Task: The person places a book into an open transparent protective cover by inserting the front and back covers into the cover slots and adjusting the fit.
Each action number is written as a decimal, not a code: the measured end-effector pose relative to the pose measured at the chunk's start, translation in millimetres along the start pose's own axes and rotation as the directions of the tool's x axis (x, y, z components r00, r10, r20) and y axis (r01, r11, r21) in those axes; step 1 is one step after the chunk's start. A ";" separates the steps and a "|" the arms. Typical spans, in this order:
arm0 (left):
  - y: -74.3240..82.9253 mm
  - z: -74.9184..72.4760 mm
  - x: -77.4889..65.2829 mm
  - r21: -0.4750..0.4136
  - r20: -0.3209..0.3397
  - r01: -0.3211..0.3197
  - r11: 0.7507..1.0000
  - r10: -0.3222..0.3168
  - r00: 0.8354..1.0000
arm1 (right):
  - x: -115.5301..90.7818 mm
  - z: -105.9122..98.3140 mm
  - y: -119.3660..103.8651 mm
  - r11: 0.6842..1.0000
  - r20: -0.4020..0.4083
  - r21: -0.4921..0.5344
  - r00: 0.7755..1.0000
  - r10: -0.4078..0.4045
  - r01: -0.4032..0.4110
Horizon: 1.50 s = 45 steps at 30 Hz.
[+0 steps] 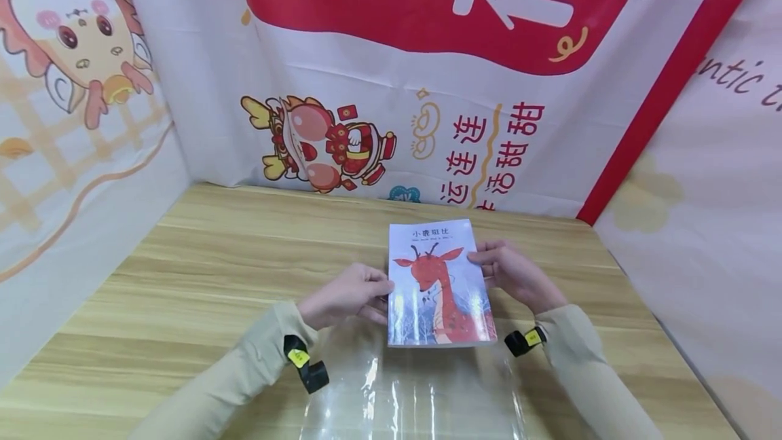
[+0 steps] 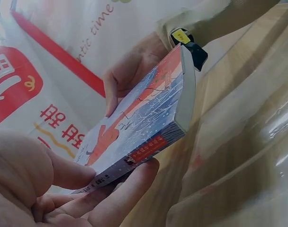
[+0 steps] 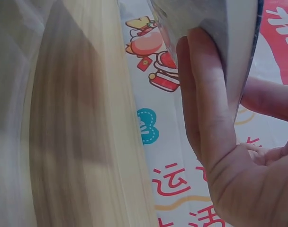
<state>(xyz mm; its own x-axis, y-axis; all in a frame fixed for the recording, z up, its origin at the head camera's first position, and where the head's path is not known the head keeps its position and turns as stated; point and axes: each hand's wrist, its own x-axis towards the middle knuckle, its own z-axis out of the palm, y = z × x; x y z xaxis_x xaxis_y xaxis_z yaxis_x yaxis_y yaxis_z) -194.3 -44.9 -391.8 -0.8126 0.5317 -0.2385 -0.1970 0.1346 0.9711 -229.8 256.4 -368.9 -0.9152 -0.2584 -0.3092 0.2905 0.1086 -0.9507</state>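
A pale-blue rectangular paperback book point(image 1: 441, 290) with a red deer on its glossy cover is raised between the hands, its long axis pointing away from the person. The left hand point(image 1: 353, 295) pinches the spine edge; the right hand point(image 1: 515, 273), slightly farther forward, grips the opposite edge. Transparent plastic film point(image 1: 421, 396) lies below, wristward of both.

A pale wood-grain tabletop point(image 1: 201, 250) lies before me, hemmed by printed white hangings: back one point(image 1: 208, 87) bearing a red panel point(image 1: 415, 19) and sideways horned cartoon figure point(image 1: 330, 144), left point(image 1: 140, 195) an upside-down creature point(image 1: 85, 46), right point(image 1: 709, 223) brown script point(image 1: 733, 75) beyond a red stripe point(image 1: 672, 97).
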 end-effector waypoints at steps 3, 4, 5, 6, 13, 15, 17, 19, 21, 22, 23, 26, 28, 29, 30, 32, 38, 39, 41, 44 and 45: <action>-0.2 5.0 -3.4 0.023 0.000 -0.002 1.000 0.002 1.000 | -7.4 -1.8 2.3 1.000 -0.001 0.003 1.000 -0.001 0.001; -0.2 6.7 -4.5 0.027 0.002 -0.004 1.000 0.004 1.000 | -9.8 -2.1 3.5 1.000 -0.003 0.012 1.000 0.001 -0.001; -0.3 8.4 -5.6 0.032 0.004 -0.005 0.999 0.005 1.000 | -12.1 -2.6 4.7 1.000 0.003 0.018 1.000 0.002 -0.002; -0.4 9.9 -6.7 0.035 0.007 -0.007 0.999 0.007 1.000 | -14.1 -3.0 6.1 1.000 0.007 0.024 1.000 0.002 -0.002; -5.1 20.4 -9.4 0.036 0.036 0.000 0.999 -0.001 0.999 | -28.8 -5.4 15.5 0.999 -0.002 0.043 1.000 0.016 -0.016; -6.4 23.2 -10.2 0.022 0.048 0.003 1.000 -0.004 0.999 | -33.5 -6.3 18.6 0.999 -0.001 0.040 1.000 0.020 -0.020; -8.2 25.5 -10.6 0.012 0.063 0.003 1.000 -0.004 0.998 | -37.4 -7.7 22.2 0.999 0.011 0.040 1.000 0.022 -0.022; -9.9 27.8 -10.8 0.015 0.079 0.006 1.000 -0.007 0.997 | -42.0 -9.4 25.8 0.999 0.024 0.037 0.999 0.023 -0.024; -11.5 30.1 -10.9 0.037 0.089 0.007 0.999 -0.011 0.996 | -46.5 -11.3 29.1 0.999 0.041 0.037 0.999 0.022 -0.024; -12.2 31.0 -10.9 0.049 0.093 0.011 0.999 -0.016 0.996 | -48.8 -12.0 30.6 0.999 0.049 0.041 0.999 0.020 -0.022; -12.7 32.0 -10.9 0.061 0.092 0.018 0.998 -0.023 0.995 | -51.0 -12.4 31.9 0.999 0.057 0.043 0.998 0.017 -0.019; -16.2 35.2 -10.2 0.082 0.084 0.032 0.996 -0.039 0.996 | -56.3 -12.8 35.2 0.999 0.080 0.044 0.997 0.006 -0.009; -18.5 37.0 -10.0 0.084 0.079 0.045 0.995 -0.052 0.996 | -59.1 -12.0 36.7 0.999 0.085 0.049 0.996 0.005 -0.009; -19.6 38.0 -10.0 0.082 0.079 0.050 0.995 -0.057 0.995 | -60.3 -11.6 37.4 0.999 0.085 0.047 0.996 0.006 -0.010; -21.1 39.1 -9.9 0.078 0.080 0.054 0.996 -0.060 0.995 | -61.5 -11.2 38.1 0.999 0.083 0.044 0.996 0.008 -0.012; -23.2 40.9 -10.6 0.069 0.081 0.061 0.996 -0.066 0.994 | -63.2 -10.0 39.6 0.999 0.078 0.038 0.997 0.018 -0.021; -27.3 47.8 -13.4 0.076 0.086 0.072 0.995 -0.078 0.993 | -66.0 -8.8 46.5 0.996 0.030 -0.061 0.997 0.067 -0.065; -28.4 48.9 -13.9 0.081 0.089 0.072 0.994 -0.080 0.993 | -66.4 -9.2 48.3 0.994 0.025 -0.078 0.997 0.076 -0.074; -31.1 50.8 -15.1 0.080 0.098 0.077 0.994 -0.085 0.992 | -66.9 -9.0 52.3 0.991 0.023 -0.105 0.996 0.084 -0.081; -34.8 52.7 -17.2 0.086 0.113 0.091 0.992 -0.101 0.988 | -67.6 -7.2 57.6 0.988 0.037 -0.132 0.996 0.087 -0.081; -35.6 53.1 -18.1 0.092 0.120 0.097 0.991 -0.108 0.987 | -67.8 -6.2 59.1 0.987 0.038 -0.141 0.995 0.089 -0.083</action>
<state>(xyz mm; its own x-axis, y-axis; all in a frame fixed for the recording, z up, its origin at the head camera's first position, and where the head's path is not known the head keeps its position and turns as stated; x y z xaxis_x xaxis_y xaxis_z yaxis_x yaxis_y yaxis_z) -143.5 -14.9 -422.3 -0.7152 0.6102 -0.3408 -0.2241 0.2616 0.9388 -152.3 286.3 -404.0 -0.8742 -0.2844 -0.3935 0.3233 0.2637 -0.9088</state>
